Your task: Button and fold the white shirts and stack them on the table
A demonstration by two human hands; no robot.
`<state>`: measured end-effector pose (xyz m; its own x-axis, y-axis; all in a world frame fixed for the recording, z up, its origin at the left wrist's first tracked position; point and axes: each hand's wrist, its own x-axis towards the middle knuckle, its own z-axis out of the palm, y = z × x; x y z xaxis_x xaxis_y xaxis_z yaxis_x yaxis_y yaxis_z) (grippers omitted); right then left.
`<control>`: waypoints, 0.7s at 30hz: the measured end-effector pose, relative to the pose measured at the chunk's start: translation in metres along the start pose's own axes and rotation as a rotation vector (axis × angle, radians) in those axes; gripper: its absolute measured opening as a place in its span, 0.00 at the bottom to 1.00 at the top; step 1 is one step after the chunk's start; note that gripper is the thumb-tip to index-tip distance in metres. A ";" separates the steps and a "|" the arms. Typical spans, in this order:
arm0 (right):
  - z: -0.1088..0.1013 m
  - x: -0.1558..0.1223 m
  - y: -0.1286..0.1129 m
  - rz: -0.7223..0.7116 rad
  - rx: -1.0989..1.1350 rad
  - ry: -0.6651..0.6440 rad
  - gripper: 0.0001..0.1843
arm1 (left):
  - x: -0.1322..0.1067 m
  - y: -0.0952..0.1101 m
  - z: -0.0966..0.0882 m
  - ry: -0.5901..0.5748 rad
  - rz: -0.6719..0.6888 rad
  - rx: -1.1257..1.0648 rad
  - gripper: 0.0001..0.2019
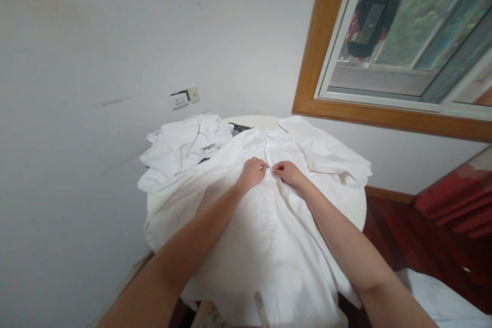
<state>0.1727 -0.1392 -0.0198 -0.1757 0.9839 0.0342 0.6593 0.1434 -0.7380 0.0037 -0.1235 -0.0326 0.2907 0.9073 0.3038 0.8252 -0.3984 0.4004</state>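
Note:
A white button-front shirt point(238, 246) lies spread over a round white table point(355, 210), its collar end toward the wall and its lower part hanging over the near edge. My left hand point(253, 170) pinches the shirt's front edge near the middle. Just to its right, my right hand point(287, 172) pinches the same front opening, with the fingertips of both hands almost touching. Whether a button sits between the fingers is too small to make out. One sleeve point(334, 156) stretches out to the right across the table.
Crumpled white cloth point(180, 146) is heaped at the table's left, with a black patterned item point(239, 128) beside it. Behind are a wall with a socket point(179, 101) and a wood-framed window point(334, 25). White fabric point(442, 297) lies low at the right, near red cloth point(461, 200).

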 end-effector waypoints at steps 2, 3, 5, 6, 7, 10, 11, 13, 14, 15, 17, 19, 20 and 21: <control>0.001 0.001 0.002 -0.011 -0.009 0.015 0.08 | -0.012 0.007 0.003 0.081 0.060 0.046 0.11; 0.001 0.002 0.002 -0.021 -0.022 0.027 0.08 | -0.017 0.009 0.003 0.103 0.094 0.064 0.11; 0.002 0.003 0.003 -0.040 -0.051 0.041 0.08 | -0.024 0.012 0.002 0.101 0.147 0.095 0.12; 0.002 0.004 0.004 -0.048 -0.064 0.044 0.08 | -0.026 0.013 0.001 0.094 0.157 0.112 0.11; 0.002 0.005 0.004 -0.052 -0.077 0.044 0.08 | -0.027 0.014 -0.001 0.089 0.158 0.130 0.10; 0.003 0.005 0.004 -0.061 -0.120 0.034 0.08 | -0.025 0.018 -0.006 0.082 0.131 0.198 0.08; 0.003 0.005 0.003 -0.065 -0.134 0.032 0.08 | -0.024 0.018 -0.007 0.082 0.120 0.216 0.07; 0.004 0.005 0.002 -0.067 -0.165 0.034 0.08 | -0.022 0.019 -0.007 0.079 0.103 0.232 0.07; 0.004 0.006 0.002 -0.066 -0.185 0.040 0.08 | -0.020 0.019 -0.006 0.075 0.092 0.230 0.07; 0.005 0.006 0.001 -0.061 -0.209 0.049 0.08 | -0.019 0.018 -0.005 0.069 0.079 0.224 0.06; 0.007 0.007 0.001 -0.055 -0.263 0.072 0.09 | -0.017 0.016 -0.002 0.056 0.044 0.211 0.06; 0.008 0.008 0.001 -0.053 -0.302 0.091 0.10 | -0.015 0.014 0.000 0.049 0.021 0.206 0.06; 0.008 0.008 0.001 -0.055 -0.308 0.094 0.10 | -0.015 0.013 0.001 0.049 0.018 0.205 0.06; 0.008 0.008 0.002 -0.056 -0.305 0.095 0.09 | -0.014 0.013 0.002 0.051 0.018 0.206 0.06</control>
<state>0.1666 -0.1318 -0.0265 -0.1579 0.9772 0.1422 0.8421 0.2084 -0.4974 0.0107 -0.1412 -0.0333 0.2855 0.8905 0.3543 0.9032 -0.3736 0.2113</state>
